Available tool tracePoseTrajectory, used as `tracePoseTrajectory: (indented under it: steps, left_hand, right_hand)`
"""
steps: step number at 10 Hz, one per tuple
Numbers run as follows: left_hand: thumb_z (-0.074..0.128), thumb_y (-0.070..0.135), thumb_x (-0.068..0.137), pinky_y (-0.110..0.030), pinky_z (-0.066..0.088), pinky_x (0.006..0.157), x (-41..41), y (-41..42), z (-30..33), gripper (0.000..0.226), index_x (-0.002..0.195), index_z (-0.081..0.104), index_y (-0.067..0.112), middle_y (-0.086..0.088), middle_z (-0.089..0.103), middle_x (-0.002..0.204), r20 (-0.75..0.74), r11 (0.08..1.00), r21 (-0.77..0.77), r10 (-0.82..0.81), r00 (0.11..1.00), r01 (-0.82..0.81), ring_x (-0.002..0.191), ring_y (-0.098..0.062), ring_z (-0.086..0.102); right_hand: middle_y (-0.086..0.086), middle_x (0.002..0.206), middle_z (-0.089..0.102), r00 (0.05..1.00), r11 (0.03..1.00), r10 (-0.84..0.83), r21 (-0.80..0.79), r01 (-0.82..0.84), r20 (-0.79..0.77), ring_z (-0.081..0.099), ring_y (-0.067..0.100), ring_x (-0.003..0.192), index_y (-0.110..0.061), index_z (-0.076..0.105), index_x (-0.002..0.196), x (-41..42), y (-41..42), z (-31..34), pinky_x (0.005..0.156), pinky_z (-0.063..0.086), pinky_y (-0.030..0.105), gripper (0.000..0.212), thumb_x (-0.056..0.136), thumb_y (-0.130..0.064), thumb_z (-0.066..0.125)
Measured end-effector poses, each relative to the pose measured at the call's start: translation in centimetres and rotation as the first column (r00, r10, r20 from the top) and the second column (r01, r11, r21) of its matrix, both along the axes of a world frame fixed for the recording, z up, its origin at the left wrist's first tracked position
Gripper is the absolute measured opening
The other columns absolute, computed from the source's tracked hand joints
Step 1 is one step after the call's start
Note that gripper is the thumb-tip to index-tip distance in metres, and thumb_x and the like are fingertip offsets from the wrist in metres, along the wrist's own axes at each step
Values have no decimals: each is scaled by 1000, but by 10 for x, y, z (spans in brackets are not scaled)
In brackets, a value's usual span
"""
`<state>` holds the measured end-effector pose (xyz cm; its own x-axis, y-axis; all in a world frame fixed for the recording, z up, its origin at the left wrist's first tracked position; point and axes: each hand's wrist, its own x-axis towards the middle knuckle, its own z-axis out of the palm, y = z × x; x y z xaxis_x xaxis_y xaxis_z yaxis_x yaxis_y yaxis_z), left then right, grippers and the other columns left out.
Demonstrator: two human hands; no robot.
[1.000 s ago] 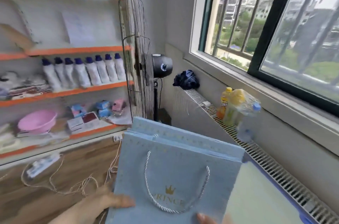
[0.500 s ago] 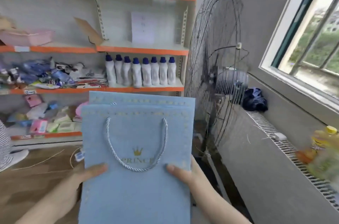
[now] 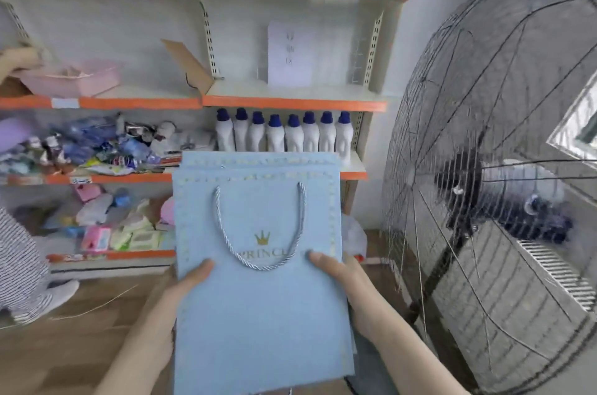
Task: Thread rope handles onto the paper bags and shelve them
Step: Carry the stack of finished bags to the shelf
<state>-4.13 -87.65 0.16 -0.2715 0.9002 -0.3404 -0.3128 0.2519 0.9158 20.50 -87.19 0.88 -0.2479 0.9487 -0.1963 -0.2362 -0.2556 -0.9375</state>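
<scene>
Bags [image 3: 258, 314] of pale blue paper, a flat stack, are held upright in front of the orange-edged shelves [image 3: 290, 102]. The left hand [image 3: 185, 284] grasps the stack's left edge, the right hand [image 3: 336, 272] its right edge, thumbs on the front. A silver rope handle [image 3: 258, 233] hangs down the front bag. A large wire fan [image 3: 484, 168] stands to the right.
</scene>
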Motion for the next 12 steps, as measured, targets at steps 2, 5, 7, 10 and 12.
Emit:
tracePoseTrajectory:
  steps: [2,5,7,10,12]
  left_hand:
    - [70,13,81,-30,57,60,11,80,6,12,92,68,13,-4,74,75,-84,991,122,-48,995,58,62,-20,71]
    - [68,19,81,-34,53,65,-1,183,24,31,112,65,18,1,75,84,-101,977,208,-22,995,43,72,-18,72]
    - [66,12,83,-30,53,58,-13,266,17,15,97,68,16,-1,75,75,-58,983,183,13,998,-3,66,-18,72]
    - [78,14,70,-35,52,77,-43,503,11,33,101,65,14,5,74,76,-22,957,234,-170,985,171,67,-11,71]
    - [77,37,74,-29,50,80,-60,664,39,44,110,62,17,4,71,95,-147,942,246,-197,969,229,87,-14,67]
  right_hand:
    - [4,102,73,998,999,-44,24,45,-42,70,24,95,-23,65,105,1,83,9,87,54,39,24,81,-22,70]
    - [0,83,75,996,998,-59,-8,58,-72,72,18,80,-16,64,91,-15,196,19,85,54,38,7,85,-19,68]
    - [-10,70,73,997,999,-35,5,35,-67,71,6,70,-18,63,97,-26,278,15,63,54,20,9,88,-17,65]
    - [5,112,70,993,992,-119,43,119,14,67,26,102,-20,58,123,-56,490,2,95,49,45,55,74,-43,72]
    - [2,103,73,960,959,-277,63,275,28,70,22,94,-18,60,118,-73,634,32,83,55,38,36,86,-34,65]
